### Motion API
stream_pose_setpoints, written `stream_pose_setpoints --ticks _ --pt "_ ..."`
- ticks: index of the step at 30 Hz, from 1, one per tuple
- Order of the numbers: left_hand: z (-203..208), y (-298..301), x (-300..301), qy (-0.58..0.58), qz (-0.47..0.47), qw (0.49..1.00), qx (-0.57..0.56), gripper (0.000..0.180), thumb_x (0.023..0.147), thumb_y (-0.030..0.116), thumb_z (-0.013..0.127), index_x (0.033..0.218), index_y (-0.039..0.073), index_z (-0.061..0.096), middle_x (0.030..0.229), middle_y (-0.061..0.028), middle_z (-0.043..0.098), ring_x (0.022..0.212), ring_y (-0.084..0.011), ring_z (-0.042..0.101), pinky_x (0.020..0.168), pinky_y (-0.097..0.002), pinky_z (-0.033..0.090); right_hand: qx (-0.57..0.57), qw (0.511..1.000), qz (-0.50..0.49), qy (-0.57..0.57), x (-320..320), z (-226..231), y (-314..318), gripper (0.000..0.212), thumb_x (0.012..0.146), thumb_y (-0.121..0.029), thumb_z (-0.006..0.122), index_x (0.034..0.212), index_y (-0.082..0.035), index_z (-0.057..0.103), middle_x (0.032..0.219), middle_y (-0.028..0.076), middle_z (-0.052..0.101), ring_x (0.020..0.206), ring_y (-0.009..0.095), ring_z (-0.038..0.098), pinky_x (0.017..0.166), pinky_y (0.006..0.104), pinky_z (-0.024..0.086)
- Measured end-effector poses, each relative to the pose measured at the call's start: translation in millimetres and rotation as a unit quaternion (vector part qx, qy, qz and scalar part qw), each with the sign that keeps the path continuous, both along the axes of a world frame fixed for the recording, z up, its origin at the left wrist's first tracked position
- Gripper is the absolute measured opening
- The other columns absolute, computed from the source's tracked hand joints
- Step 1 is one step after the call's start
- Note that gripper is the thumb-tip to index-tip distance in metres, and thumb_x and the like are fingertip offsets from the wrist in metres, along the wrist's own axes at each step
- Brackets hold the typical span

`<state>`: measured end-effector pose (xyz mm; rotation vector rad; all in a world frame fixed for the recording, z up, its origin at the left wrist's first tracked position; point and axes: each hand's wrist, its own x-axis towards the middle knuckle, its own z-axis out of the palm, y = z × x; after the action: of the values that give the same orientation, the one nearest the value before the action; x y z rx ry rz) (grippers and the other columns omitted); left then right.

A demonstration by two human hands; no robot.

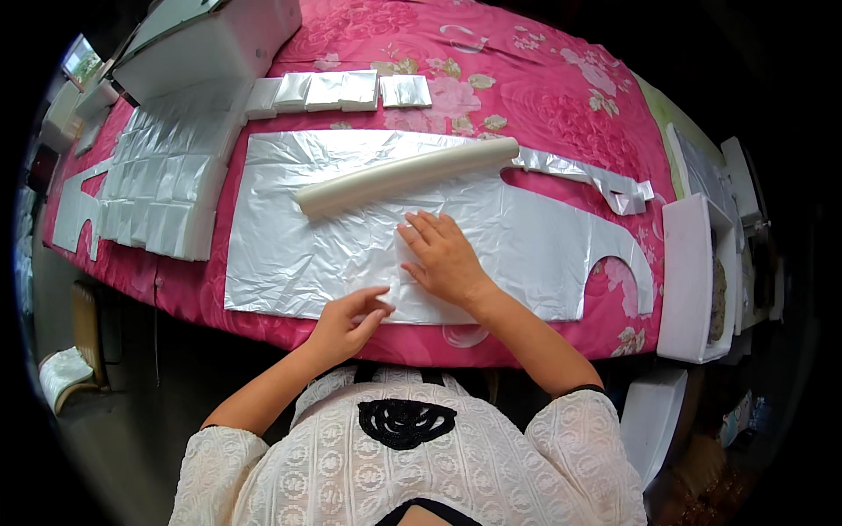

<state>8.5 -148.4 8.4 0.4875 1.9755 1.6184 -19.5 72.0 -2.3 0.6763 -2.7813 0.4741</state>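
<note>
A large, thin, silvery-white plastic bag [289, 254] lies flat and wrinkled in front of me, its cut-out handle end to the right. My right hand [441, 259] rests on its middle, palm down with fingers stretched out. Close to the bag's near edge is my left hand [351, 320], its fingers loosely bent and thumb apart from the index finger; I see nothing held in it. Beyond my hands, a long cream-coloured roll or rod [408, 175] lies slantwise across the bag. Its right end reaches the upper handle strip [583, 173], which is folded and crumpled.
Stacks of folded plastic packets [167, 175] fill the table's left side, beside a white box [210, 53]. A row of packets [329, 91] lies beyond the bag. The pink floral cloth [561, 88] covers the table. An open white foam box [688, 280] stands at the right edge.
</note>
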Motion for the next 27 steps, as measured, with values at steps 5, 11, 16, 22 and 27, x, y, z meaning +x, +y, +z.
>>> stream_pose_setpoints --ticks 5,11,16,22,27 --pt "-22.8 -71.6 44.2 -0.287 0.014 0.957 -0.040 0.024 0.093 0.014 0.049 0.107 -0.005 0.056 0.099 -0.0139 0.064 0.089 -0.0188 0.063 0.079 -0.0289 0.051 -0.046 0.992 -0.037 -0.115 4.8 -28.9 -60.6 0.073 0.085 -0.046 0.051 0.139 -0.001 0.028 0.145 0.023 0.021 0.135 0.037 0.017 0.109 0.0487 0.013" --pt "-28.7 -79.9 61.4 -0.286 0.191 0.939 0.000 0.022 0.083 0.012 0.060 0.098 -0.005 0.062 0.094 -0.0117 0.066 0.081 -0.0158 0.063 0.071 -0.0270 0.050 -0.147 0.939 0.156 -0.269 58.8 -17.5 -145.7 0.059 0.090 -0.037 0.045 0.139 -0.006 0.029 0.148 0.022 0.011 0.138 0.037 0.007 0.109 0.0511 0.009" --pt "18.0 -71.3 28.5 -0.034 0.096 0.974 -0.204 0.014 0.077 0.008 0.065 0.084 -0.003 0.067 0.072 -0.0095 0.067 0.065 -0.0161 0.064 0.062 -0.0269 0.049 -0.082 0.962 0.209 -0.158 31.2 2.6 -109.5 0.023 0.081 -0.018 0.059 0.102 -0.009 0.057 0.131 0.016 0.041 0.131 0.033 0.027 0.107 0.0528 0.016" --pt "38.8 -61.3 -9.9 0.174 0.120 0.965 -0.154 0.047 0.072 0.002 0.066 0.118 0.003 0.055 0.113 -0.0145 0.059 0.102 -0.0226 0.058 0.081 -0.0319 0.048 -0.217 0.965 0.098 -0.107 -48.4 33.0 -22.9 0.014 0.070 -0.011 0.070 0.078 -0.008 0.059 0.094 0.004 0.062 0.100 0.025 0.052 0.098 0.0469 0.030" --pt "33.9 -57.0 -24.7 0.199 0.103 0.967 -0.119 0.041 0.072 0.005 0.067 0.111 0.001 0.058 0.117 -0.0163 0.057 0.107 -0.0291 0.056 0.089 -0.0342 0.045 -0.513 0.829 -0.167 -0.144 -195.2 22.3 48.1 0.016 0.084 -0.013 0.062 0.089 0.002 0.064 0.077 0.003 0.065 0.069 0.008 0.056 0.063 0.0235 0.044"
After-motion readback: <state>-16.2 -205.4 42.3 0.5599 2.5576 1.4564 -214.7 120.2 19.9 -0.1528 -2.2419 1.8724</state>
